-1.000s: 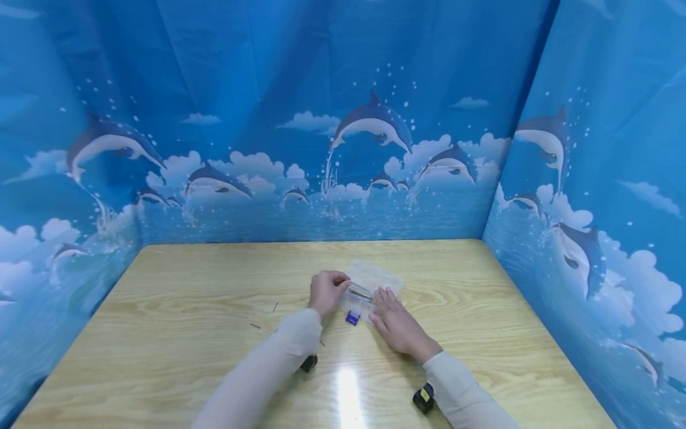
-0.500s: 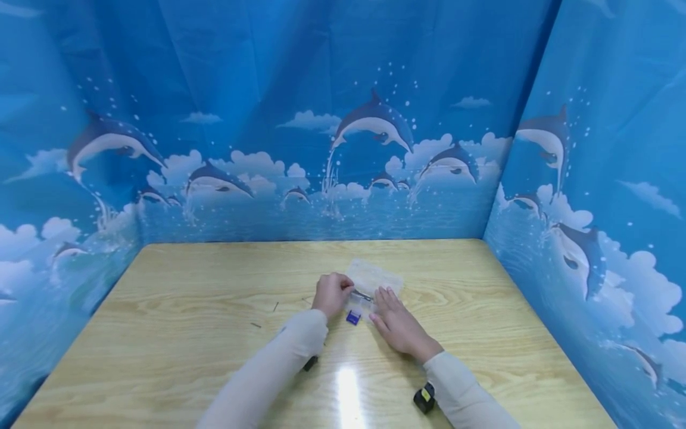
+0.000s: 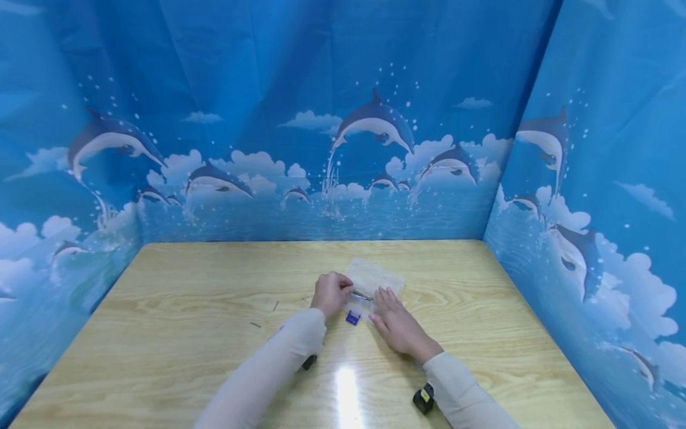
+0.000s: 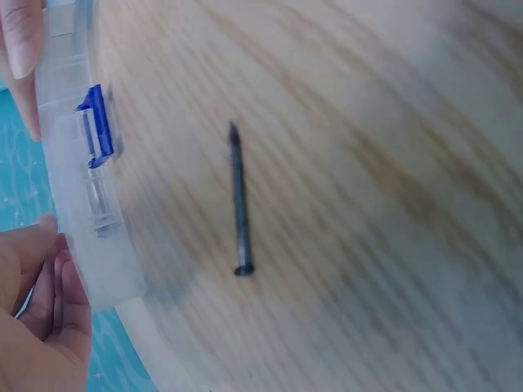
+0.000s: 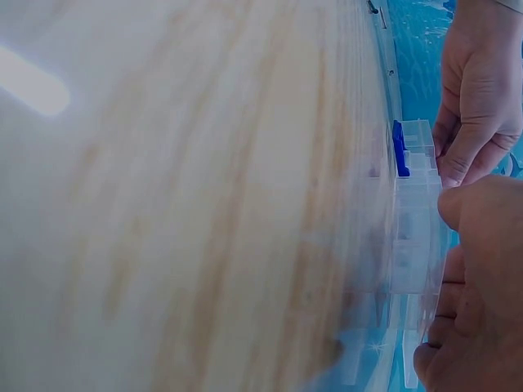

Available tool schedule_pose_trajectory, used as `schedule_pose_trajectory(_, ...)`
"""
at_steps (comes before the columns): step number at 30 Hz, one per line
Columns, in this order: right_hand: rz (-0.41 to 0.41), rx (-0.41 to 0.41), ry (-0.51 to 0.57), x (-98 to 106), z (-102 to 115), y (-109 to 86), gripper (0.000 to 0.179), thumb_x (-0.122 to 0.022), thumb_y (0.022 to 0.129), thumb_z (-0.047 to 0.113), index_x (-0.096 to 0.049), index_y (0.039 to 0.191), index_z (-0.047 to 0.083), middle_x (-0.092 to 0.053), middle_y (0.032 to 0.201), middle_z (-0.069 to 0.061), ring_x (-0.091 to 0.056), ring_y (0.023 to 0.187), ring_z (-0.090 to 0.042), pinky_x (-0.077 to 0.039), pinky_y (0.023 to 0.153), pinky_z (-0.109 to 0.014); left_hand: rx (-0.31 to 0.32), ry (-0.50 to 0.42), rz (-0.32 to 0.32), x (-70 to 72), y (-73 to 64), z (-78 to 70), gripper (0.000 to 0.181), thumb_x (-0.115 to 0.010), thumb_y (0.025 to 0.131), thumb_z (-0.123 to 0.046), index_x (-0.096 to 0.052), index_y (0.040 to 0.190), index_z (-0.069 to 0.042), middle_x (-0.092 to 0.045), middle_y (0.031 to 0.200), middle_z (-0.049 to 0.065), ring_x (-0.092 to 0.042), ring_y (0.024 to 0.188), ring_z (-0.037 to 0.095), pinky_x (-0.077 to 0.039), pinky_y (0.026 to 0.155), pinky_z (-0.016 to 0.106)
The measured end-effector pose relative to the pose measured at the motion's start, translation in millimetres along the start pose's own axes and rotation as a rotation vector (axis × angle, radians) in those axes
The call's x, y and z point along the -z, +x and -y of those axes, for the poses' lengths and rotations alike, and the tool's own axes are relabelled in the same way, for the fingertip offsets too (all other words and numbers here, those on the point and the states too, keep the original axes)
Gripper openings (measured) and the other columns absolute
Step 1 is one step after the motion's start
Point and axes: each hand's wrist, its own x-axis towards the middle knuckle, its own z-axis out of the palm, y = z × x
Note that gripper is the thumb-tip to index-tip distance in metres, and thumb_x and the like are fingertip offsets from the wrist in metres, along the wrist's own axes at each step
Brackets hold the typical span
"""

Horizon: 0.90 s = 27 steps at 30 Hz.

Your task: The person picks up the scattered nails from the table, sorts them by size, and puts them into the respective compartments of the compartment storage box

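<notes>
A clear plastic compartment box (image 3: pixel 367 307) with a blue latch (image 3: pixel 352 317) lies on the table, its clear lid (image 3: pixel 370 275) folded back on the far side. Dark metal nails (image 3: pixel 363 295) lie lengthwise in its far compartment. My left hand (image 3: pixel 330 293) pinches at the left end of these nails, thumb and forefinger together at the box's edge. My right hand (image 3: pixel 398 322) rests on the box's right end, its fingers fairly straight. In the left wrist view a single nail (image 4: pixel 239 200) lies on the wood in front of the box.
More loose nails lie left of the box, one nail (image 3: pixel 276 306) farther back and another nail (image 3: pixel 255 325) nearer. The wood-grain table (image 3: pixel 203 274) ends at a blue dolphin-print curtain (image 3: pixel 246 119) behind and on the right.
My left hand has shifted slightly right, its fingertips coming down to the nails in the box, and then stays there. The right hand has kept its place.
</notes>
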Motion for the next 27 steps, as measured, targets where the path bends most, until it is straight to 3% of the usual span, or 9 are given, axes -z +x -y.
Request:
schedule_pose_trajectory(4,-0.002,0.004,0.001,0.0,0.4,-0.2,0.059,-0.037,0.104,0.032,-0.025,0.146,-0.007,-0.020,0.154,-0.024,-0.015,0.144,-0.037,-0.018,0.116,-0.047,0.022,-0.043,0.008,4.4,-1.0,0.6,0.014,-0.073,0.085,-0.009,-0.073,0.097,-0.005,-0.073,0.095,0.008,-0.069,0.088,0.020,-0.055,0.080,0.033)
schedule_pose_trajectory(8,-0.004,0.005,0.004,0.4,0.4,-1.0,0.059,-0.037,0.104,0.032,-0.025,0.146,-0.008,-0.021,0.154,-0.024,-0.015,0.144,-0.037,-0.018,0.116,-0.048,0.002,-0.054,0.005,10.3,-2.8,0.4,0.015,-0.072,0.085,-0.009,-0.073,0.098,-0.003,-0.073,0.093,0.007,-0.068,0.084,0.017,-0.055,0.077,0.031)
schedule_pose_trajectory(15,-0.003,-0.002,0.006,0.2,-0.2,-1.9,0.059,-0.038,0.104,0.032,-0.025,0.146,-0.007,-0.020,0.154,-0.024,-0.014,0.144,-0.037,-0.017,0.116,-0.047,-0.024,-0.070,0.041,32.5,-4.9,2.5,0.018,-0.071,0.086,-0.013,-0.073,0.102,-0.003,-0.073,0.095,0.008,-0.067,0.084,0.017,-0.055,0.074,0.030)
schedule_pose_trajectory(27,-0.009,0.013,0.007,0.5,0.4,-2.1,0.059,-0.038,0.104,0.033,-0.025,0.146,-0.007,-0.022,0.154,-0.024,-0.016,0.144,-0.038,-0.018,0.116,-0.047,0.015,-0.103,0.059,80.1,-21.9,31.9,0.022,-0.071,0.088,-0.016,-0.071,0.107,-0.004,-0.071,0.096,0.004,-0.065,0.083,0.014,-0.055,0.069,0.030)
